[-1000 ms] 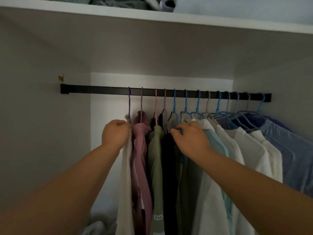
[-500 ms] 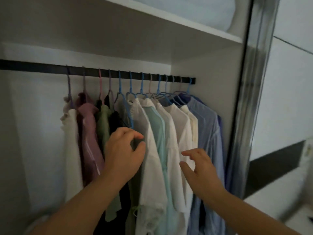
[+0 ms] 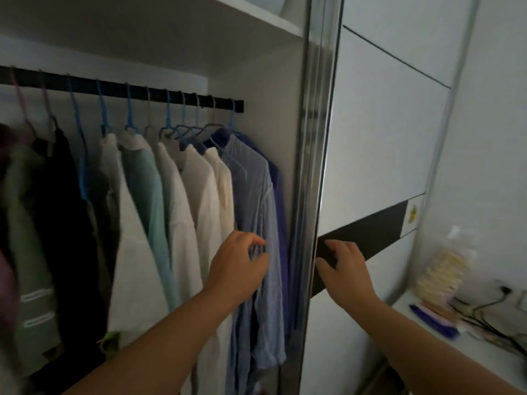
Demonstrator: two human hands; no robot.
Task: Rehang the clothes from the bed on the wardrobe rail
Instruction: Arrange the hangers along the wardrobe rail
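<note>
Your left hand [image 3: 238, 266] pinches the sleeve of the pale blue shirt [image 3: 253, 201], which hangs at the right end of the wardrobe rail [image 3: 119, 88]. Your right hand [image 3: 343, 263] rests with loosely curled fingers on the sliding door [image 3: 379, 166], just right of the rail, holding nothing. The clothes already hang there; judged stage: final tidying. Next, release the sleeve and slide the door shut.

Your left hand [image 3: 238, 265] and right hand [image 3: 346, 267] are bare. Both forearms show uncovered. You wear no rings, watch or sleeves in view.
</note>
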